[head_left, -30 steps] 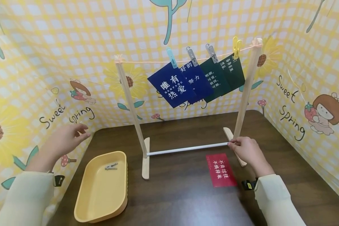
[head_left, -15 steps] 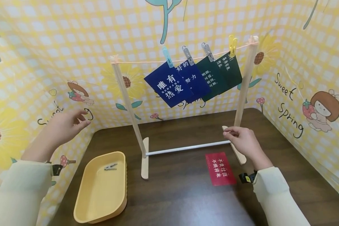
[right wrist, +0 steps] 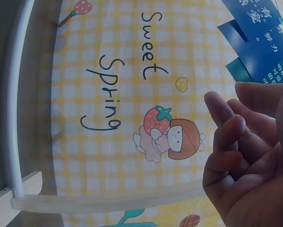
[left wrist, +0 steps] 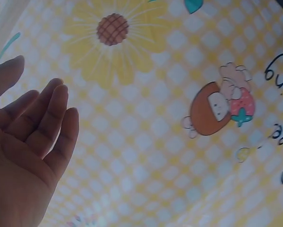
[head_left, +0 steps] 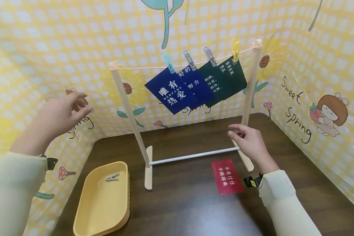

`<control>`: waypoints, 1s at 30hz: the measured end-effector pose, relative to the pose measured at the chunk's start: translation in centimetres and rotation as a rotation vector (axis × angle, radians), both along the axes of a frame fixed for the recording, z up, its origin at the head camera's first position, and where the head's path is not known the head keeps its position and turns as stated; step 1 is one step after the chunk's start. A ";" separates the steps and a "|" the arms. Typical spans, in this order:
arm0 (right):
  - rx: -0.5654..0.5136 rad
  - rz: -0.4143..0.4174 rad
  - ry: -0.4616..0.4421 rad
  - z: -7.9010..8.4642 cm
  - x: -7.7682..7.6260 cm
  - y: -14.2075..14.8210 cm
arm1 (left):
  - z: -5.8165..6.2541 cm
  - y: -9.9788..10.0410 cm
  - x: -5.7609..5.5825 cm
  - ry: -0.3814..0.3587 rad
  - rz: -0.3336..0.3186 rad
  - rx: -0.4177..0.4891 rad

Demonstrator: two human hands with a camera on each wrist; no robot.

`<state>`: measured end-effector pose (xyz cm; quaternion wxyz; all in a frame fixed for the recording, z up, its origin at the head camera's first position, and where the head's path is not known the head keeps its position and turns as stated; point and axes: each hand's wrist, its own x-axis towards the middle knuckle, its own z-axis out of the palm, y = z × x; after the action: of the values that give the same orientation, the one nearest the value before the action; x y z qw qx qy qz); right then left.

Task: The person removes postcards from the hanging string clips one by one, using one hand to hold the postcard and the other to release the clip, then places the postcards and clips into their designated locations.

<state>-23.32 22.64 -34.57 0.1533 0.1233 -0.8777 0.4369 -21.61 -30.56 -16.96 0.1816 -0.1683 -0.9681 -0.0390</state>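
Note:
A small wooden rack (head_left: 149,167) stands on the table, with a pink string (head_left: 141,68) tied between its posts. Two blue cards (head_left: 172,91) and two dark green cards (head_left: 236,80) hang there, overlapping, under a light blue clothespin (head_left: 168,62), two grey clothespins (head_left: 210,56) and a yellow clothespin (head_left: 235,49). My left hand (head_left: 54,114) is raised over the tray's far side, its fingers loosely bent around nothing. Just in front of the rack's right post hovers my right hand (head_left: 250,141), loosely curled; its wrist view shows no object in it. A red card (head_left: 227,177) lies below the rack.
On the left of the brown table (head_left: 177,203) sits a yellow tray (head_left: 101,200) with a grey clothespin (head_left: 112,177) inside. A white rod (head_left: 194,155) joins the rack's feet. Yellow checked cloth (head_left: 100,32) encloses the back and sides.
My right hand has let go of the rack's lower right corner and risen slightly. The left hand has lifted higher. The cards, the clothespins and the tray keep their places while the view shifts a little.

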 end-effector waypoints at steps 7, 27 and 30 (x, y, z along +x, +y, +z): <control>-0.049 0.014 0.049 0.7 -0.3 -0.2 | 1.1 1.6 -0.3 0.077 -0.033 0.031; -0.112 0.046 0.144 2.7 -1.3 -2.2 | 4.3 5.7 -1.3 0.138 -0.084 0.181; -0.120 0.055 0.147 3.1 -1.6 -2.4 | 4.6 6.4 -1.5 0.184 -0.108 0.179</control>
<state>-24.95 20.22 -31.51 0.2126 0.1696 -0.8327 0.4823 -23.10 -24.13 -12.31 0.2816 -0.2063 -0.9294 -0.1194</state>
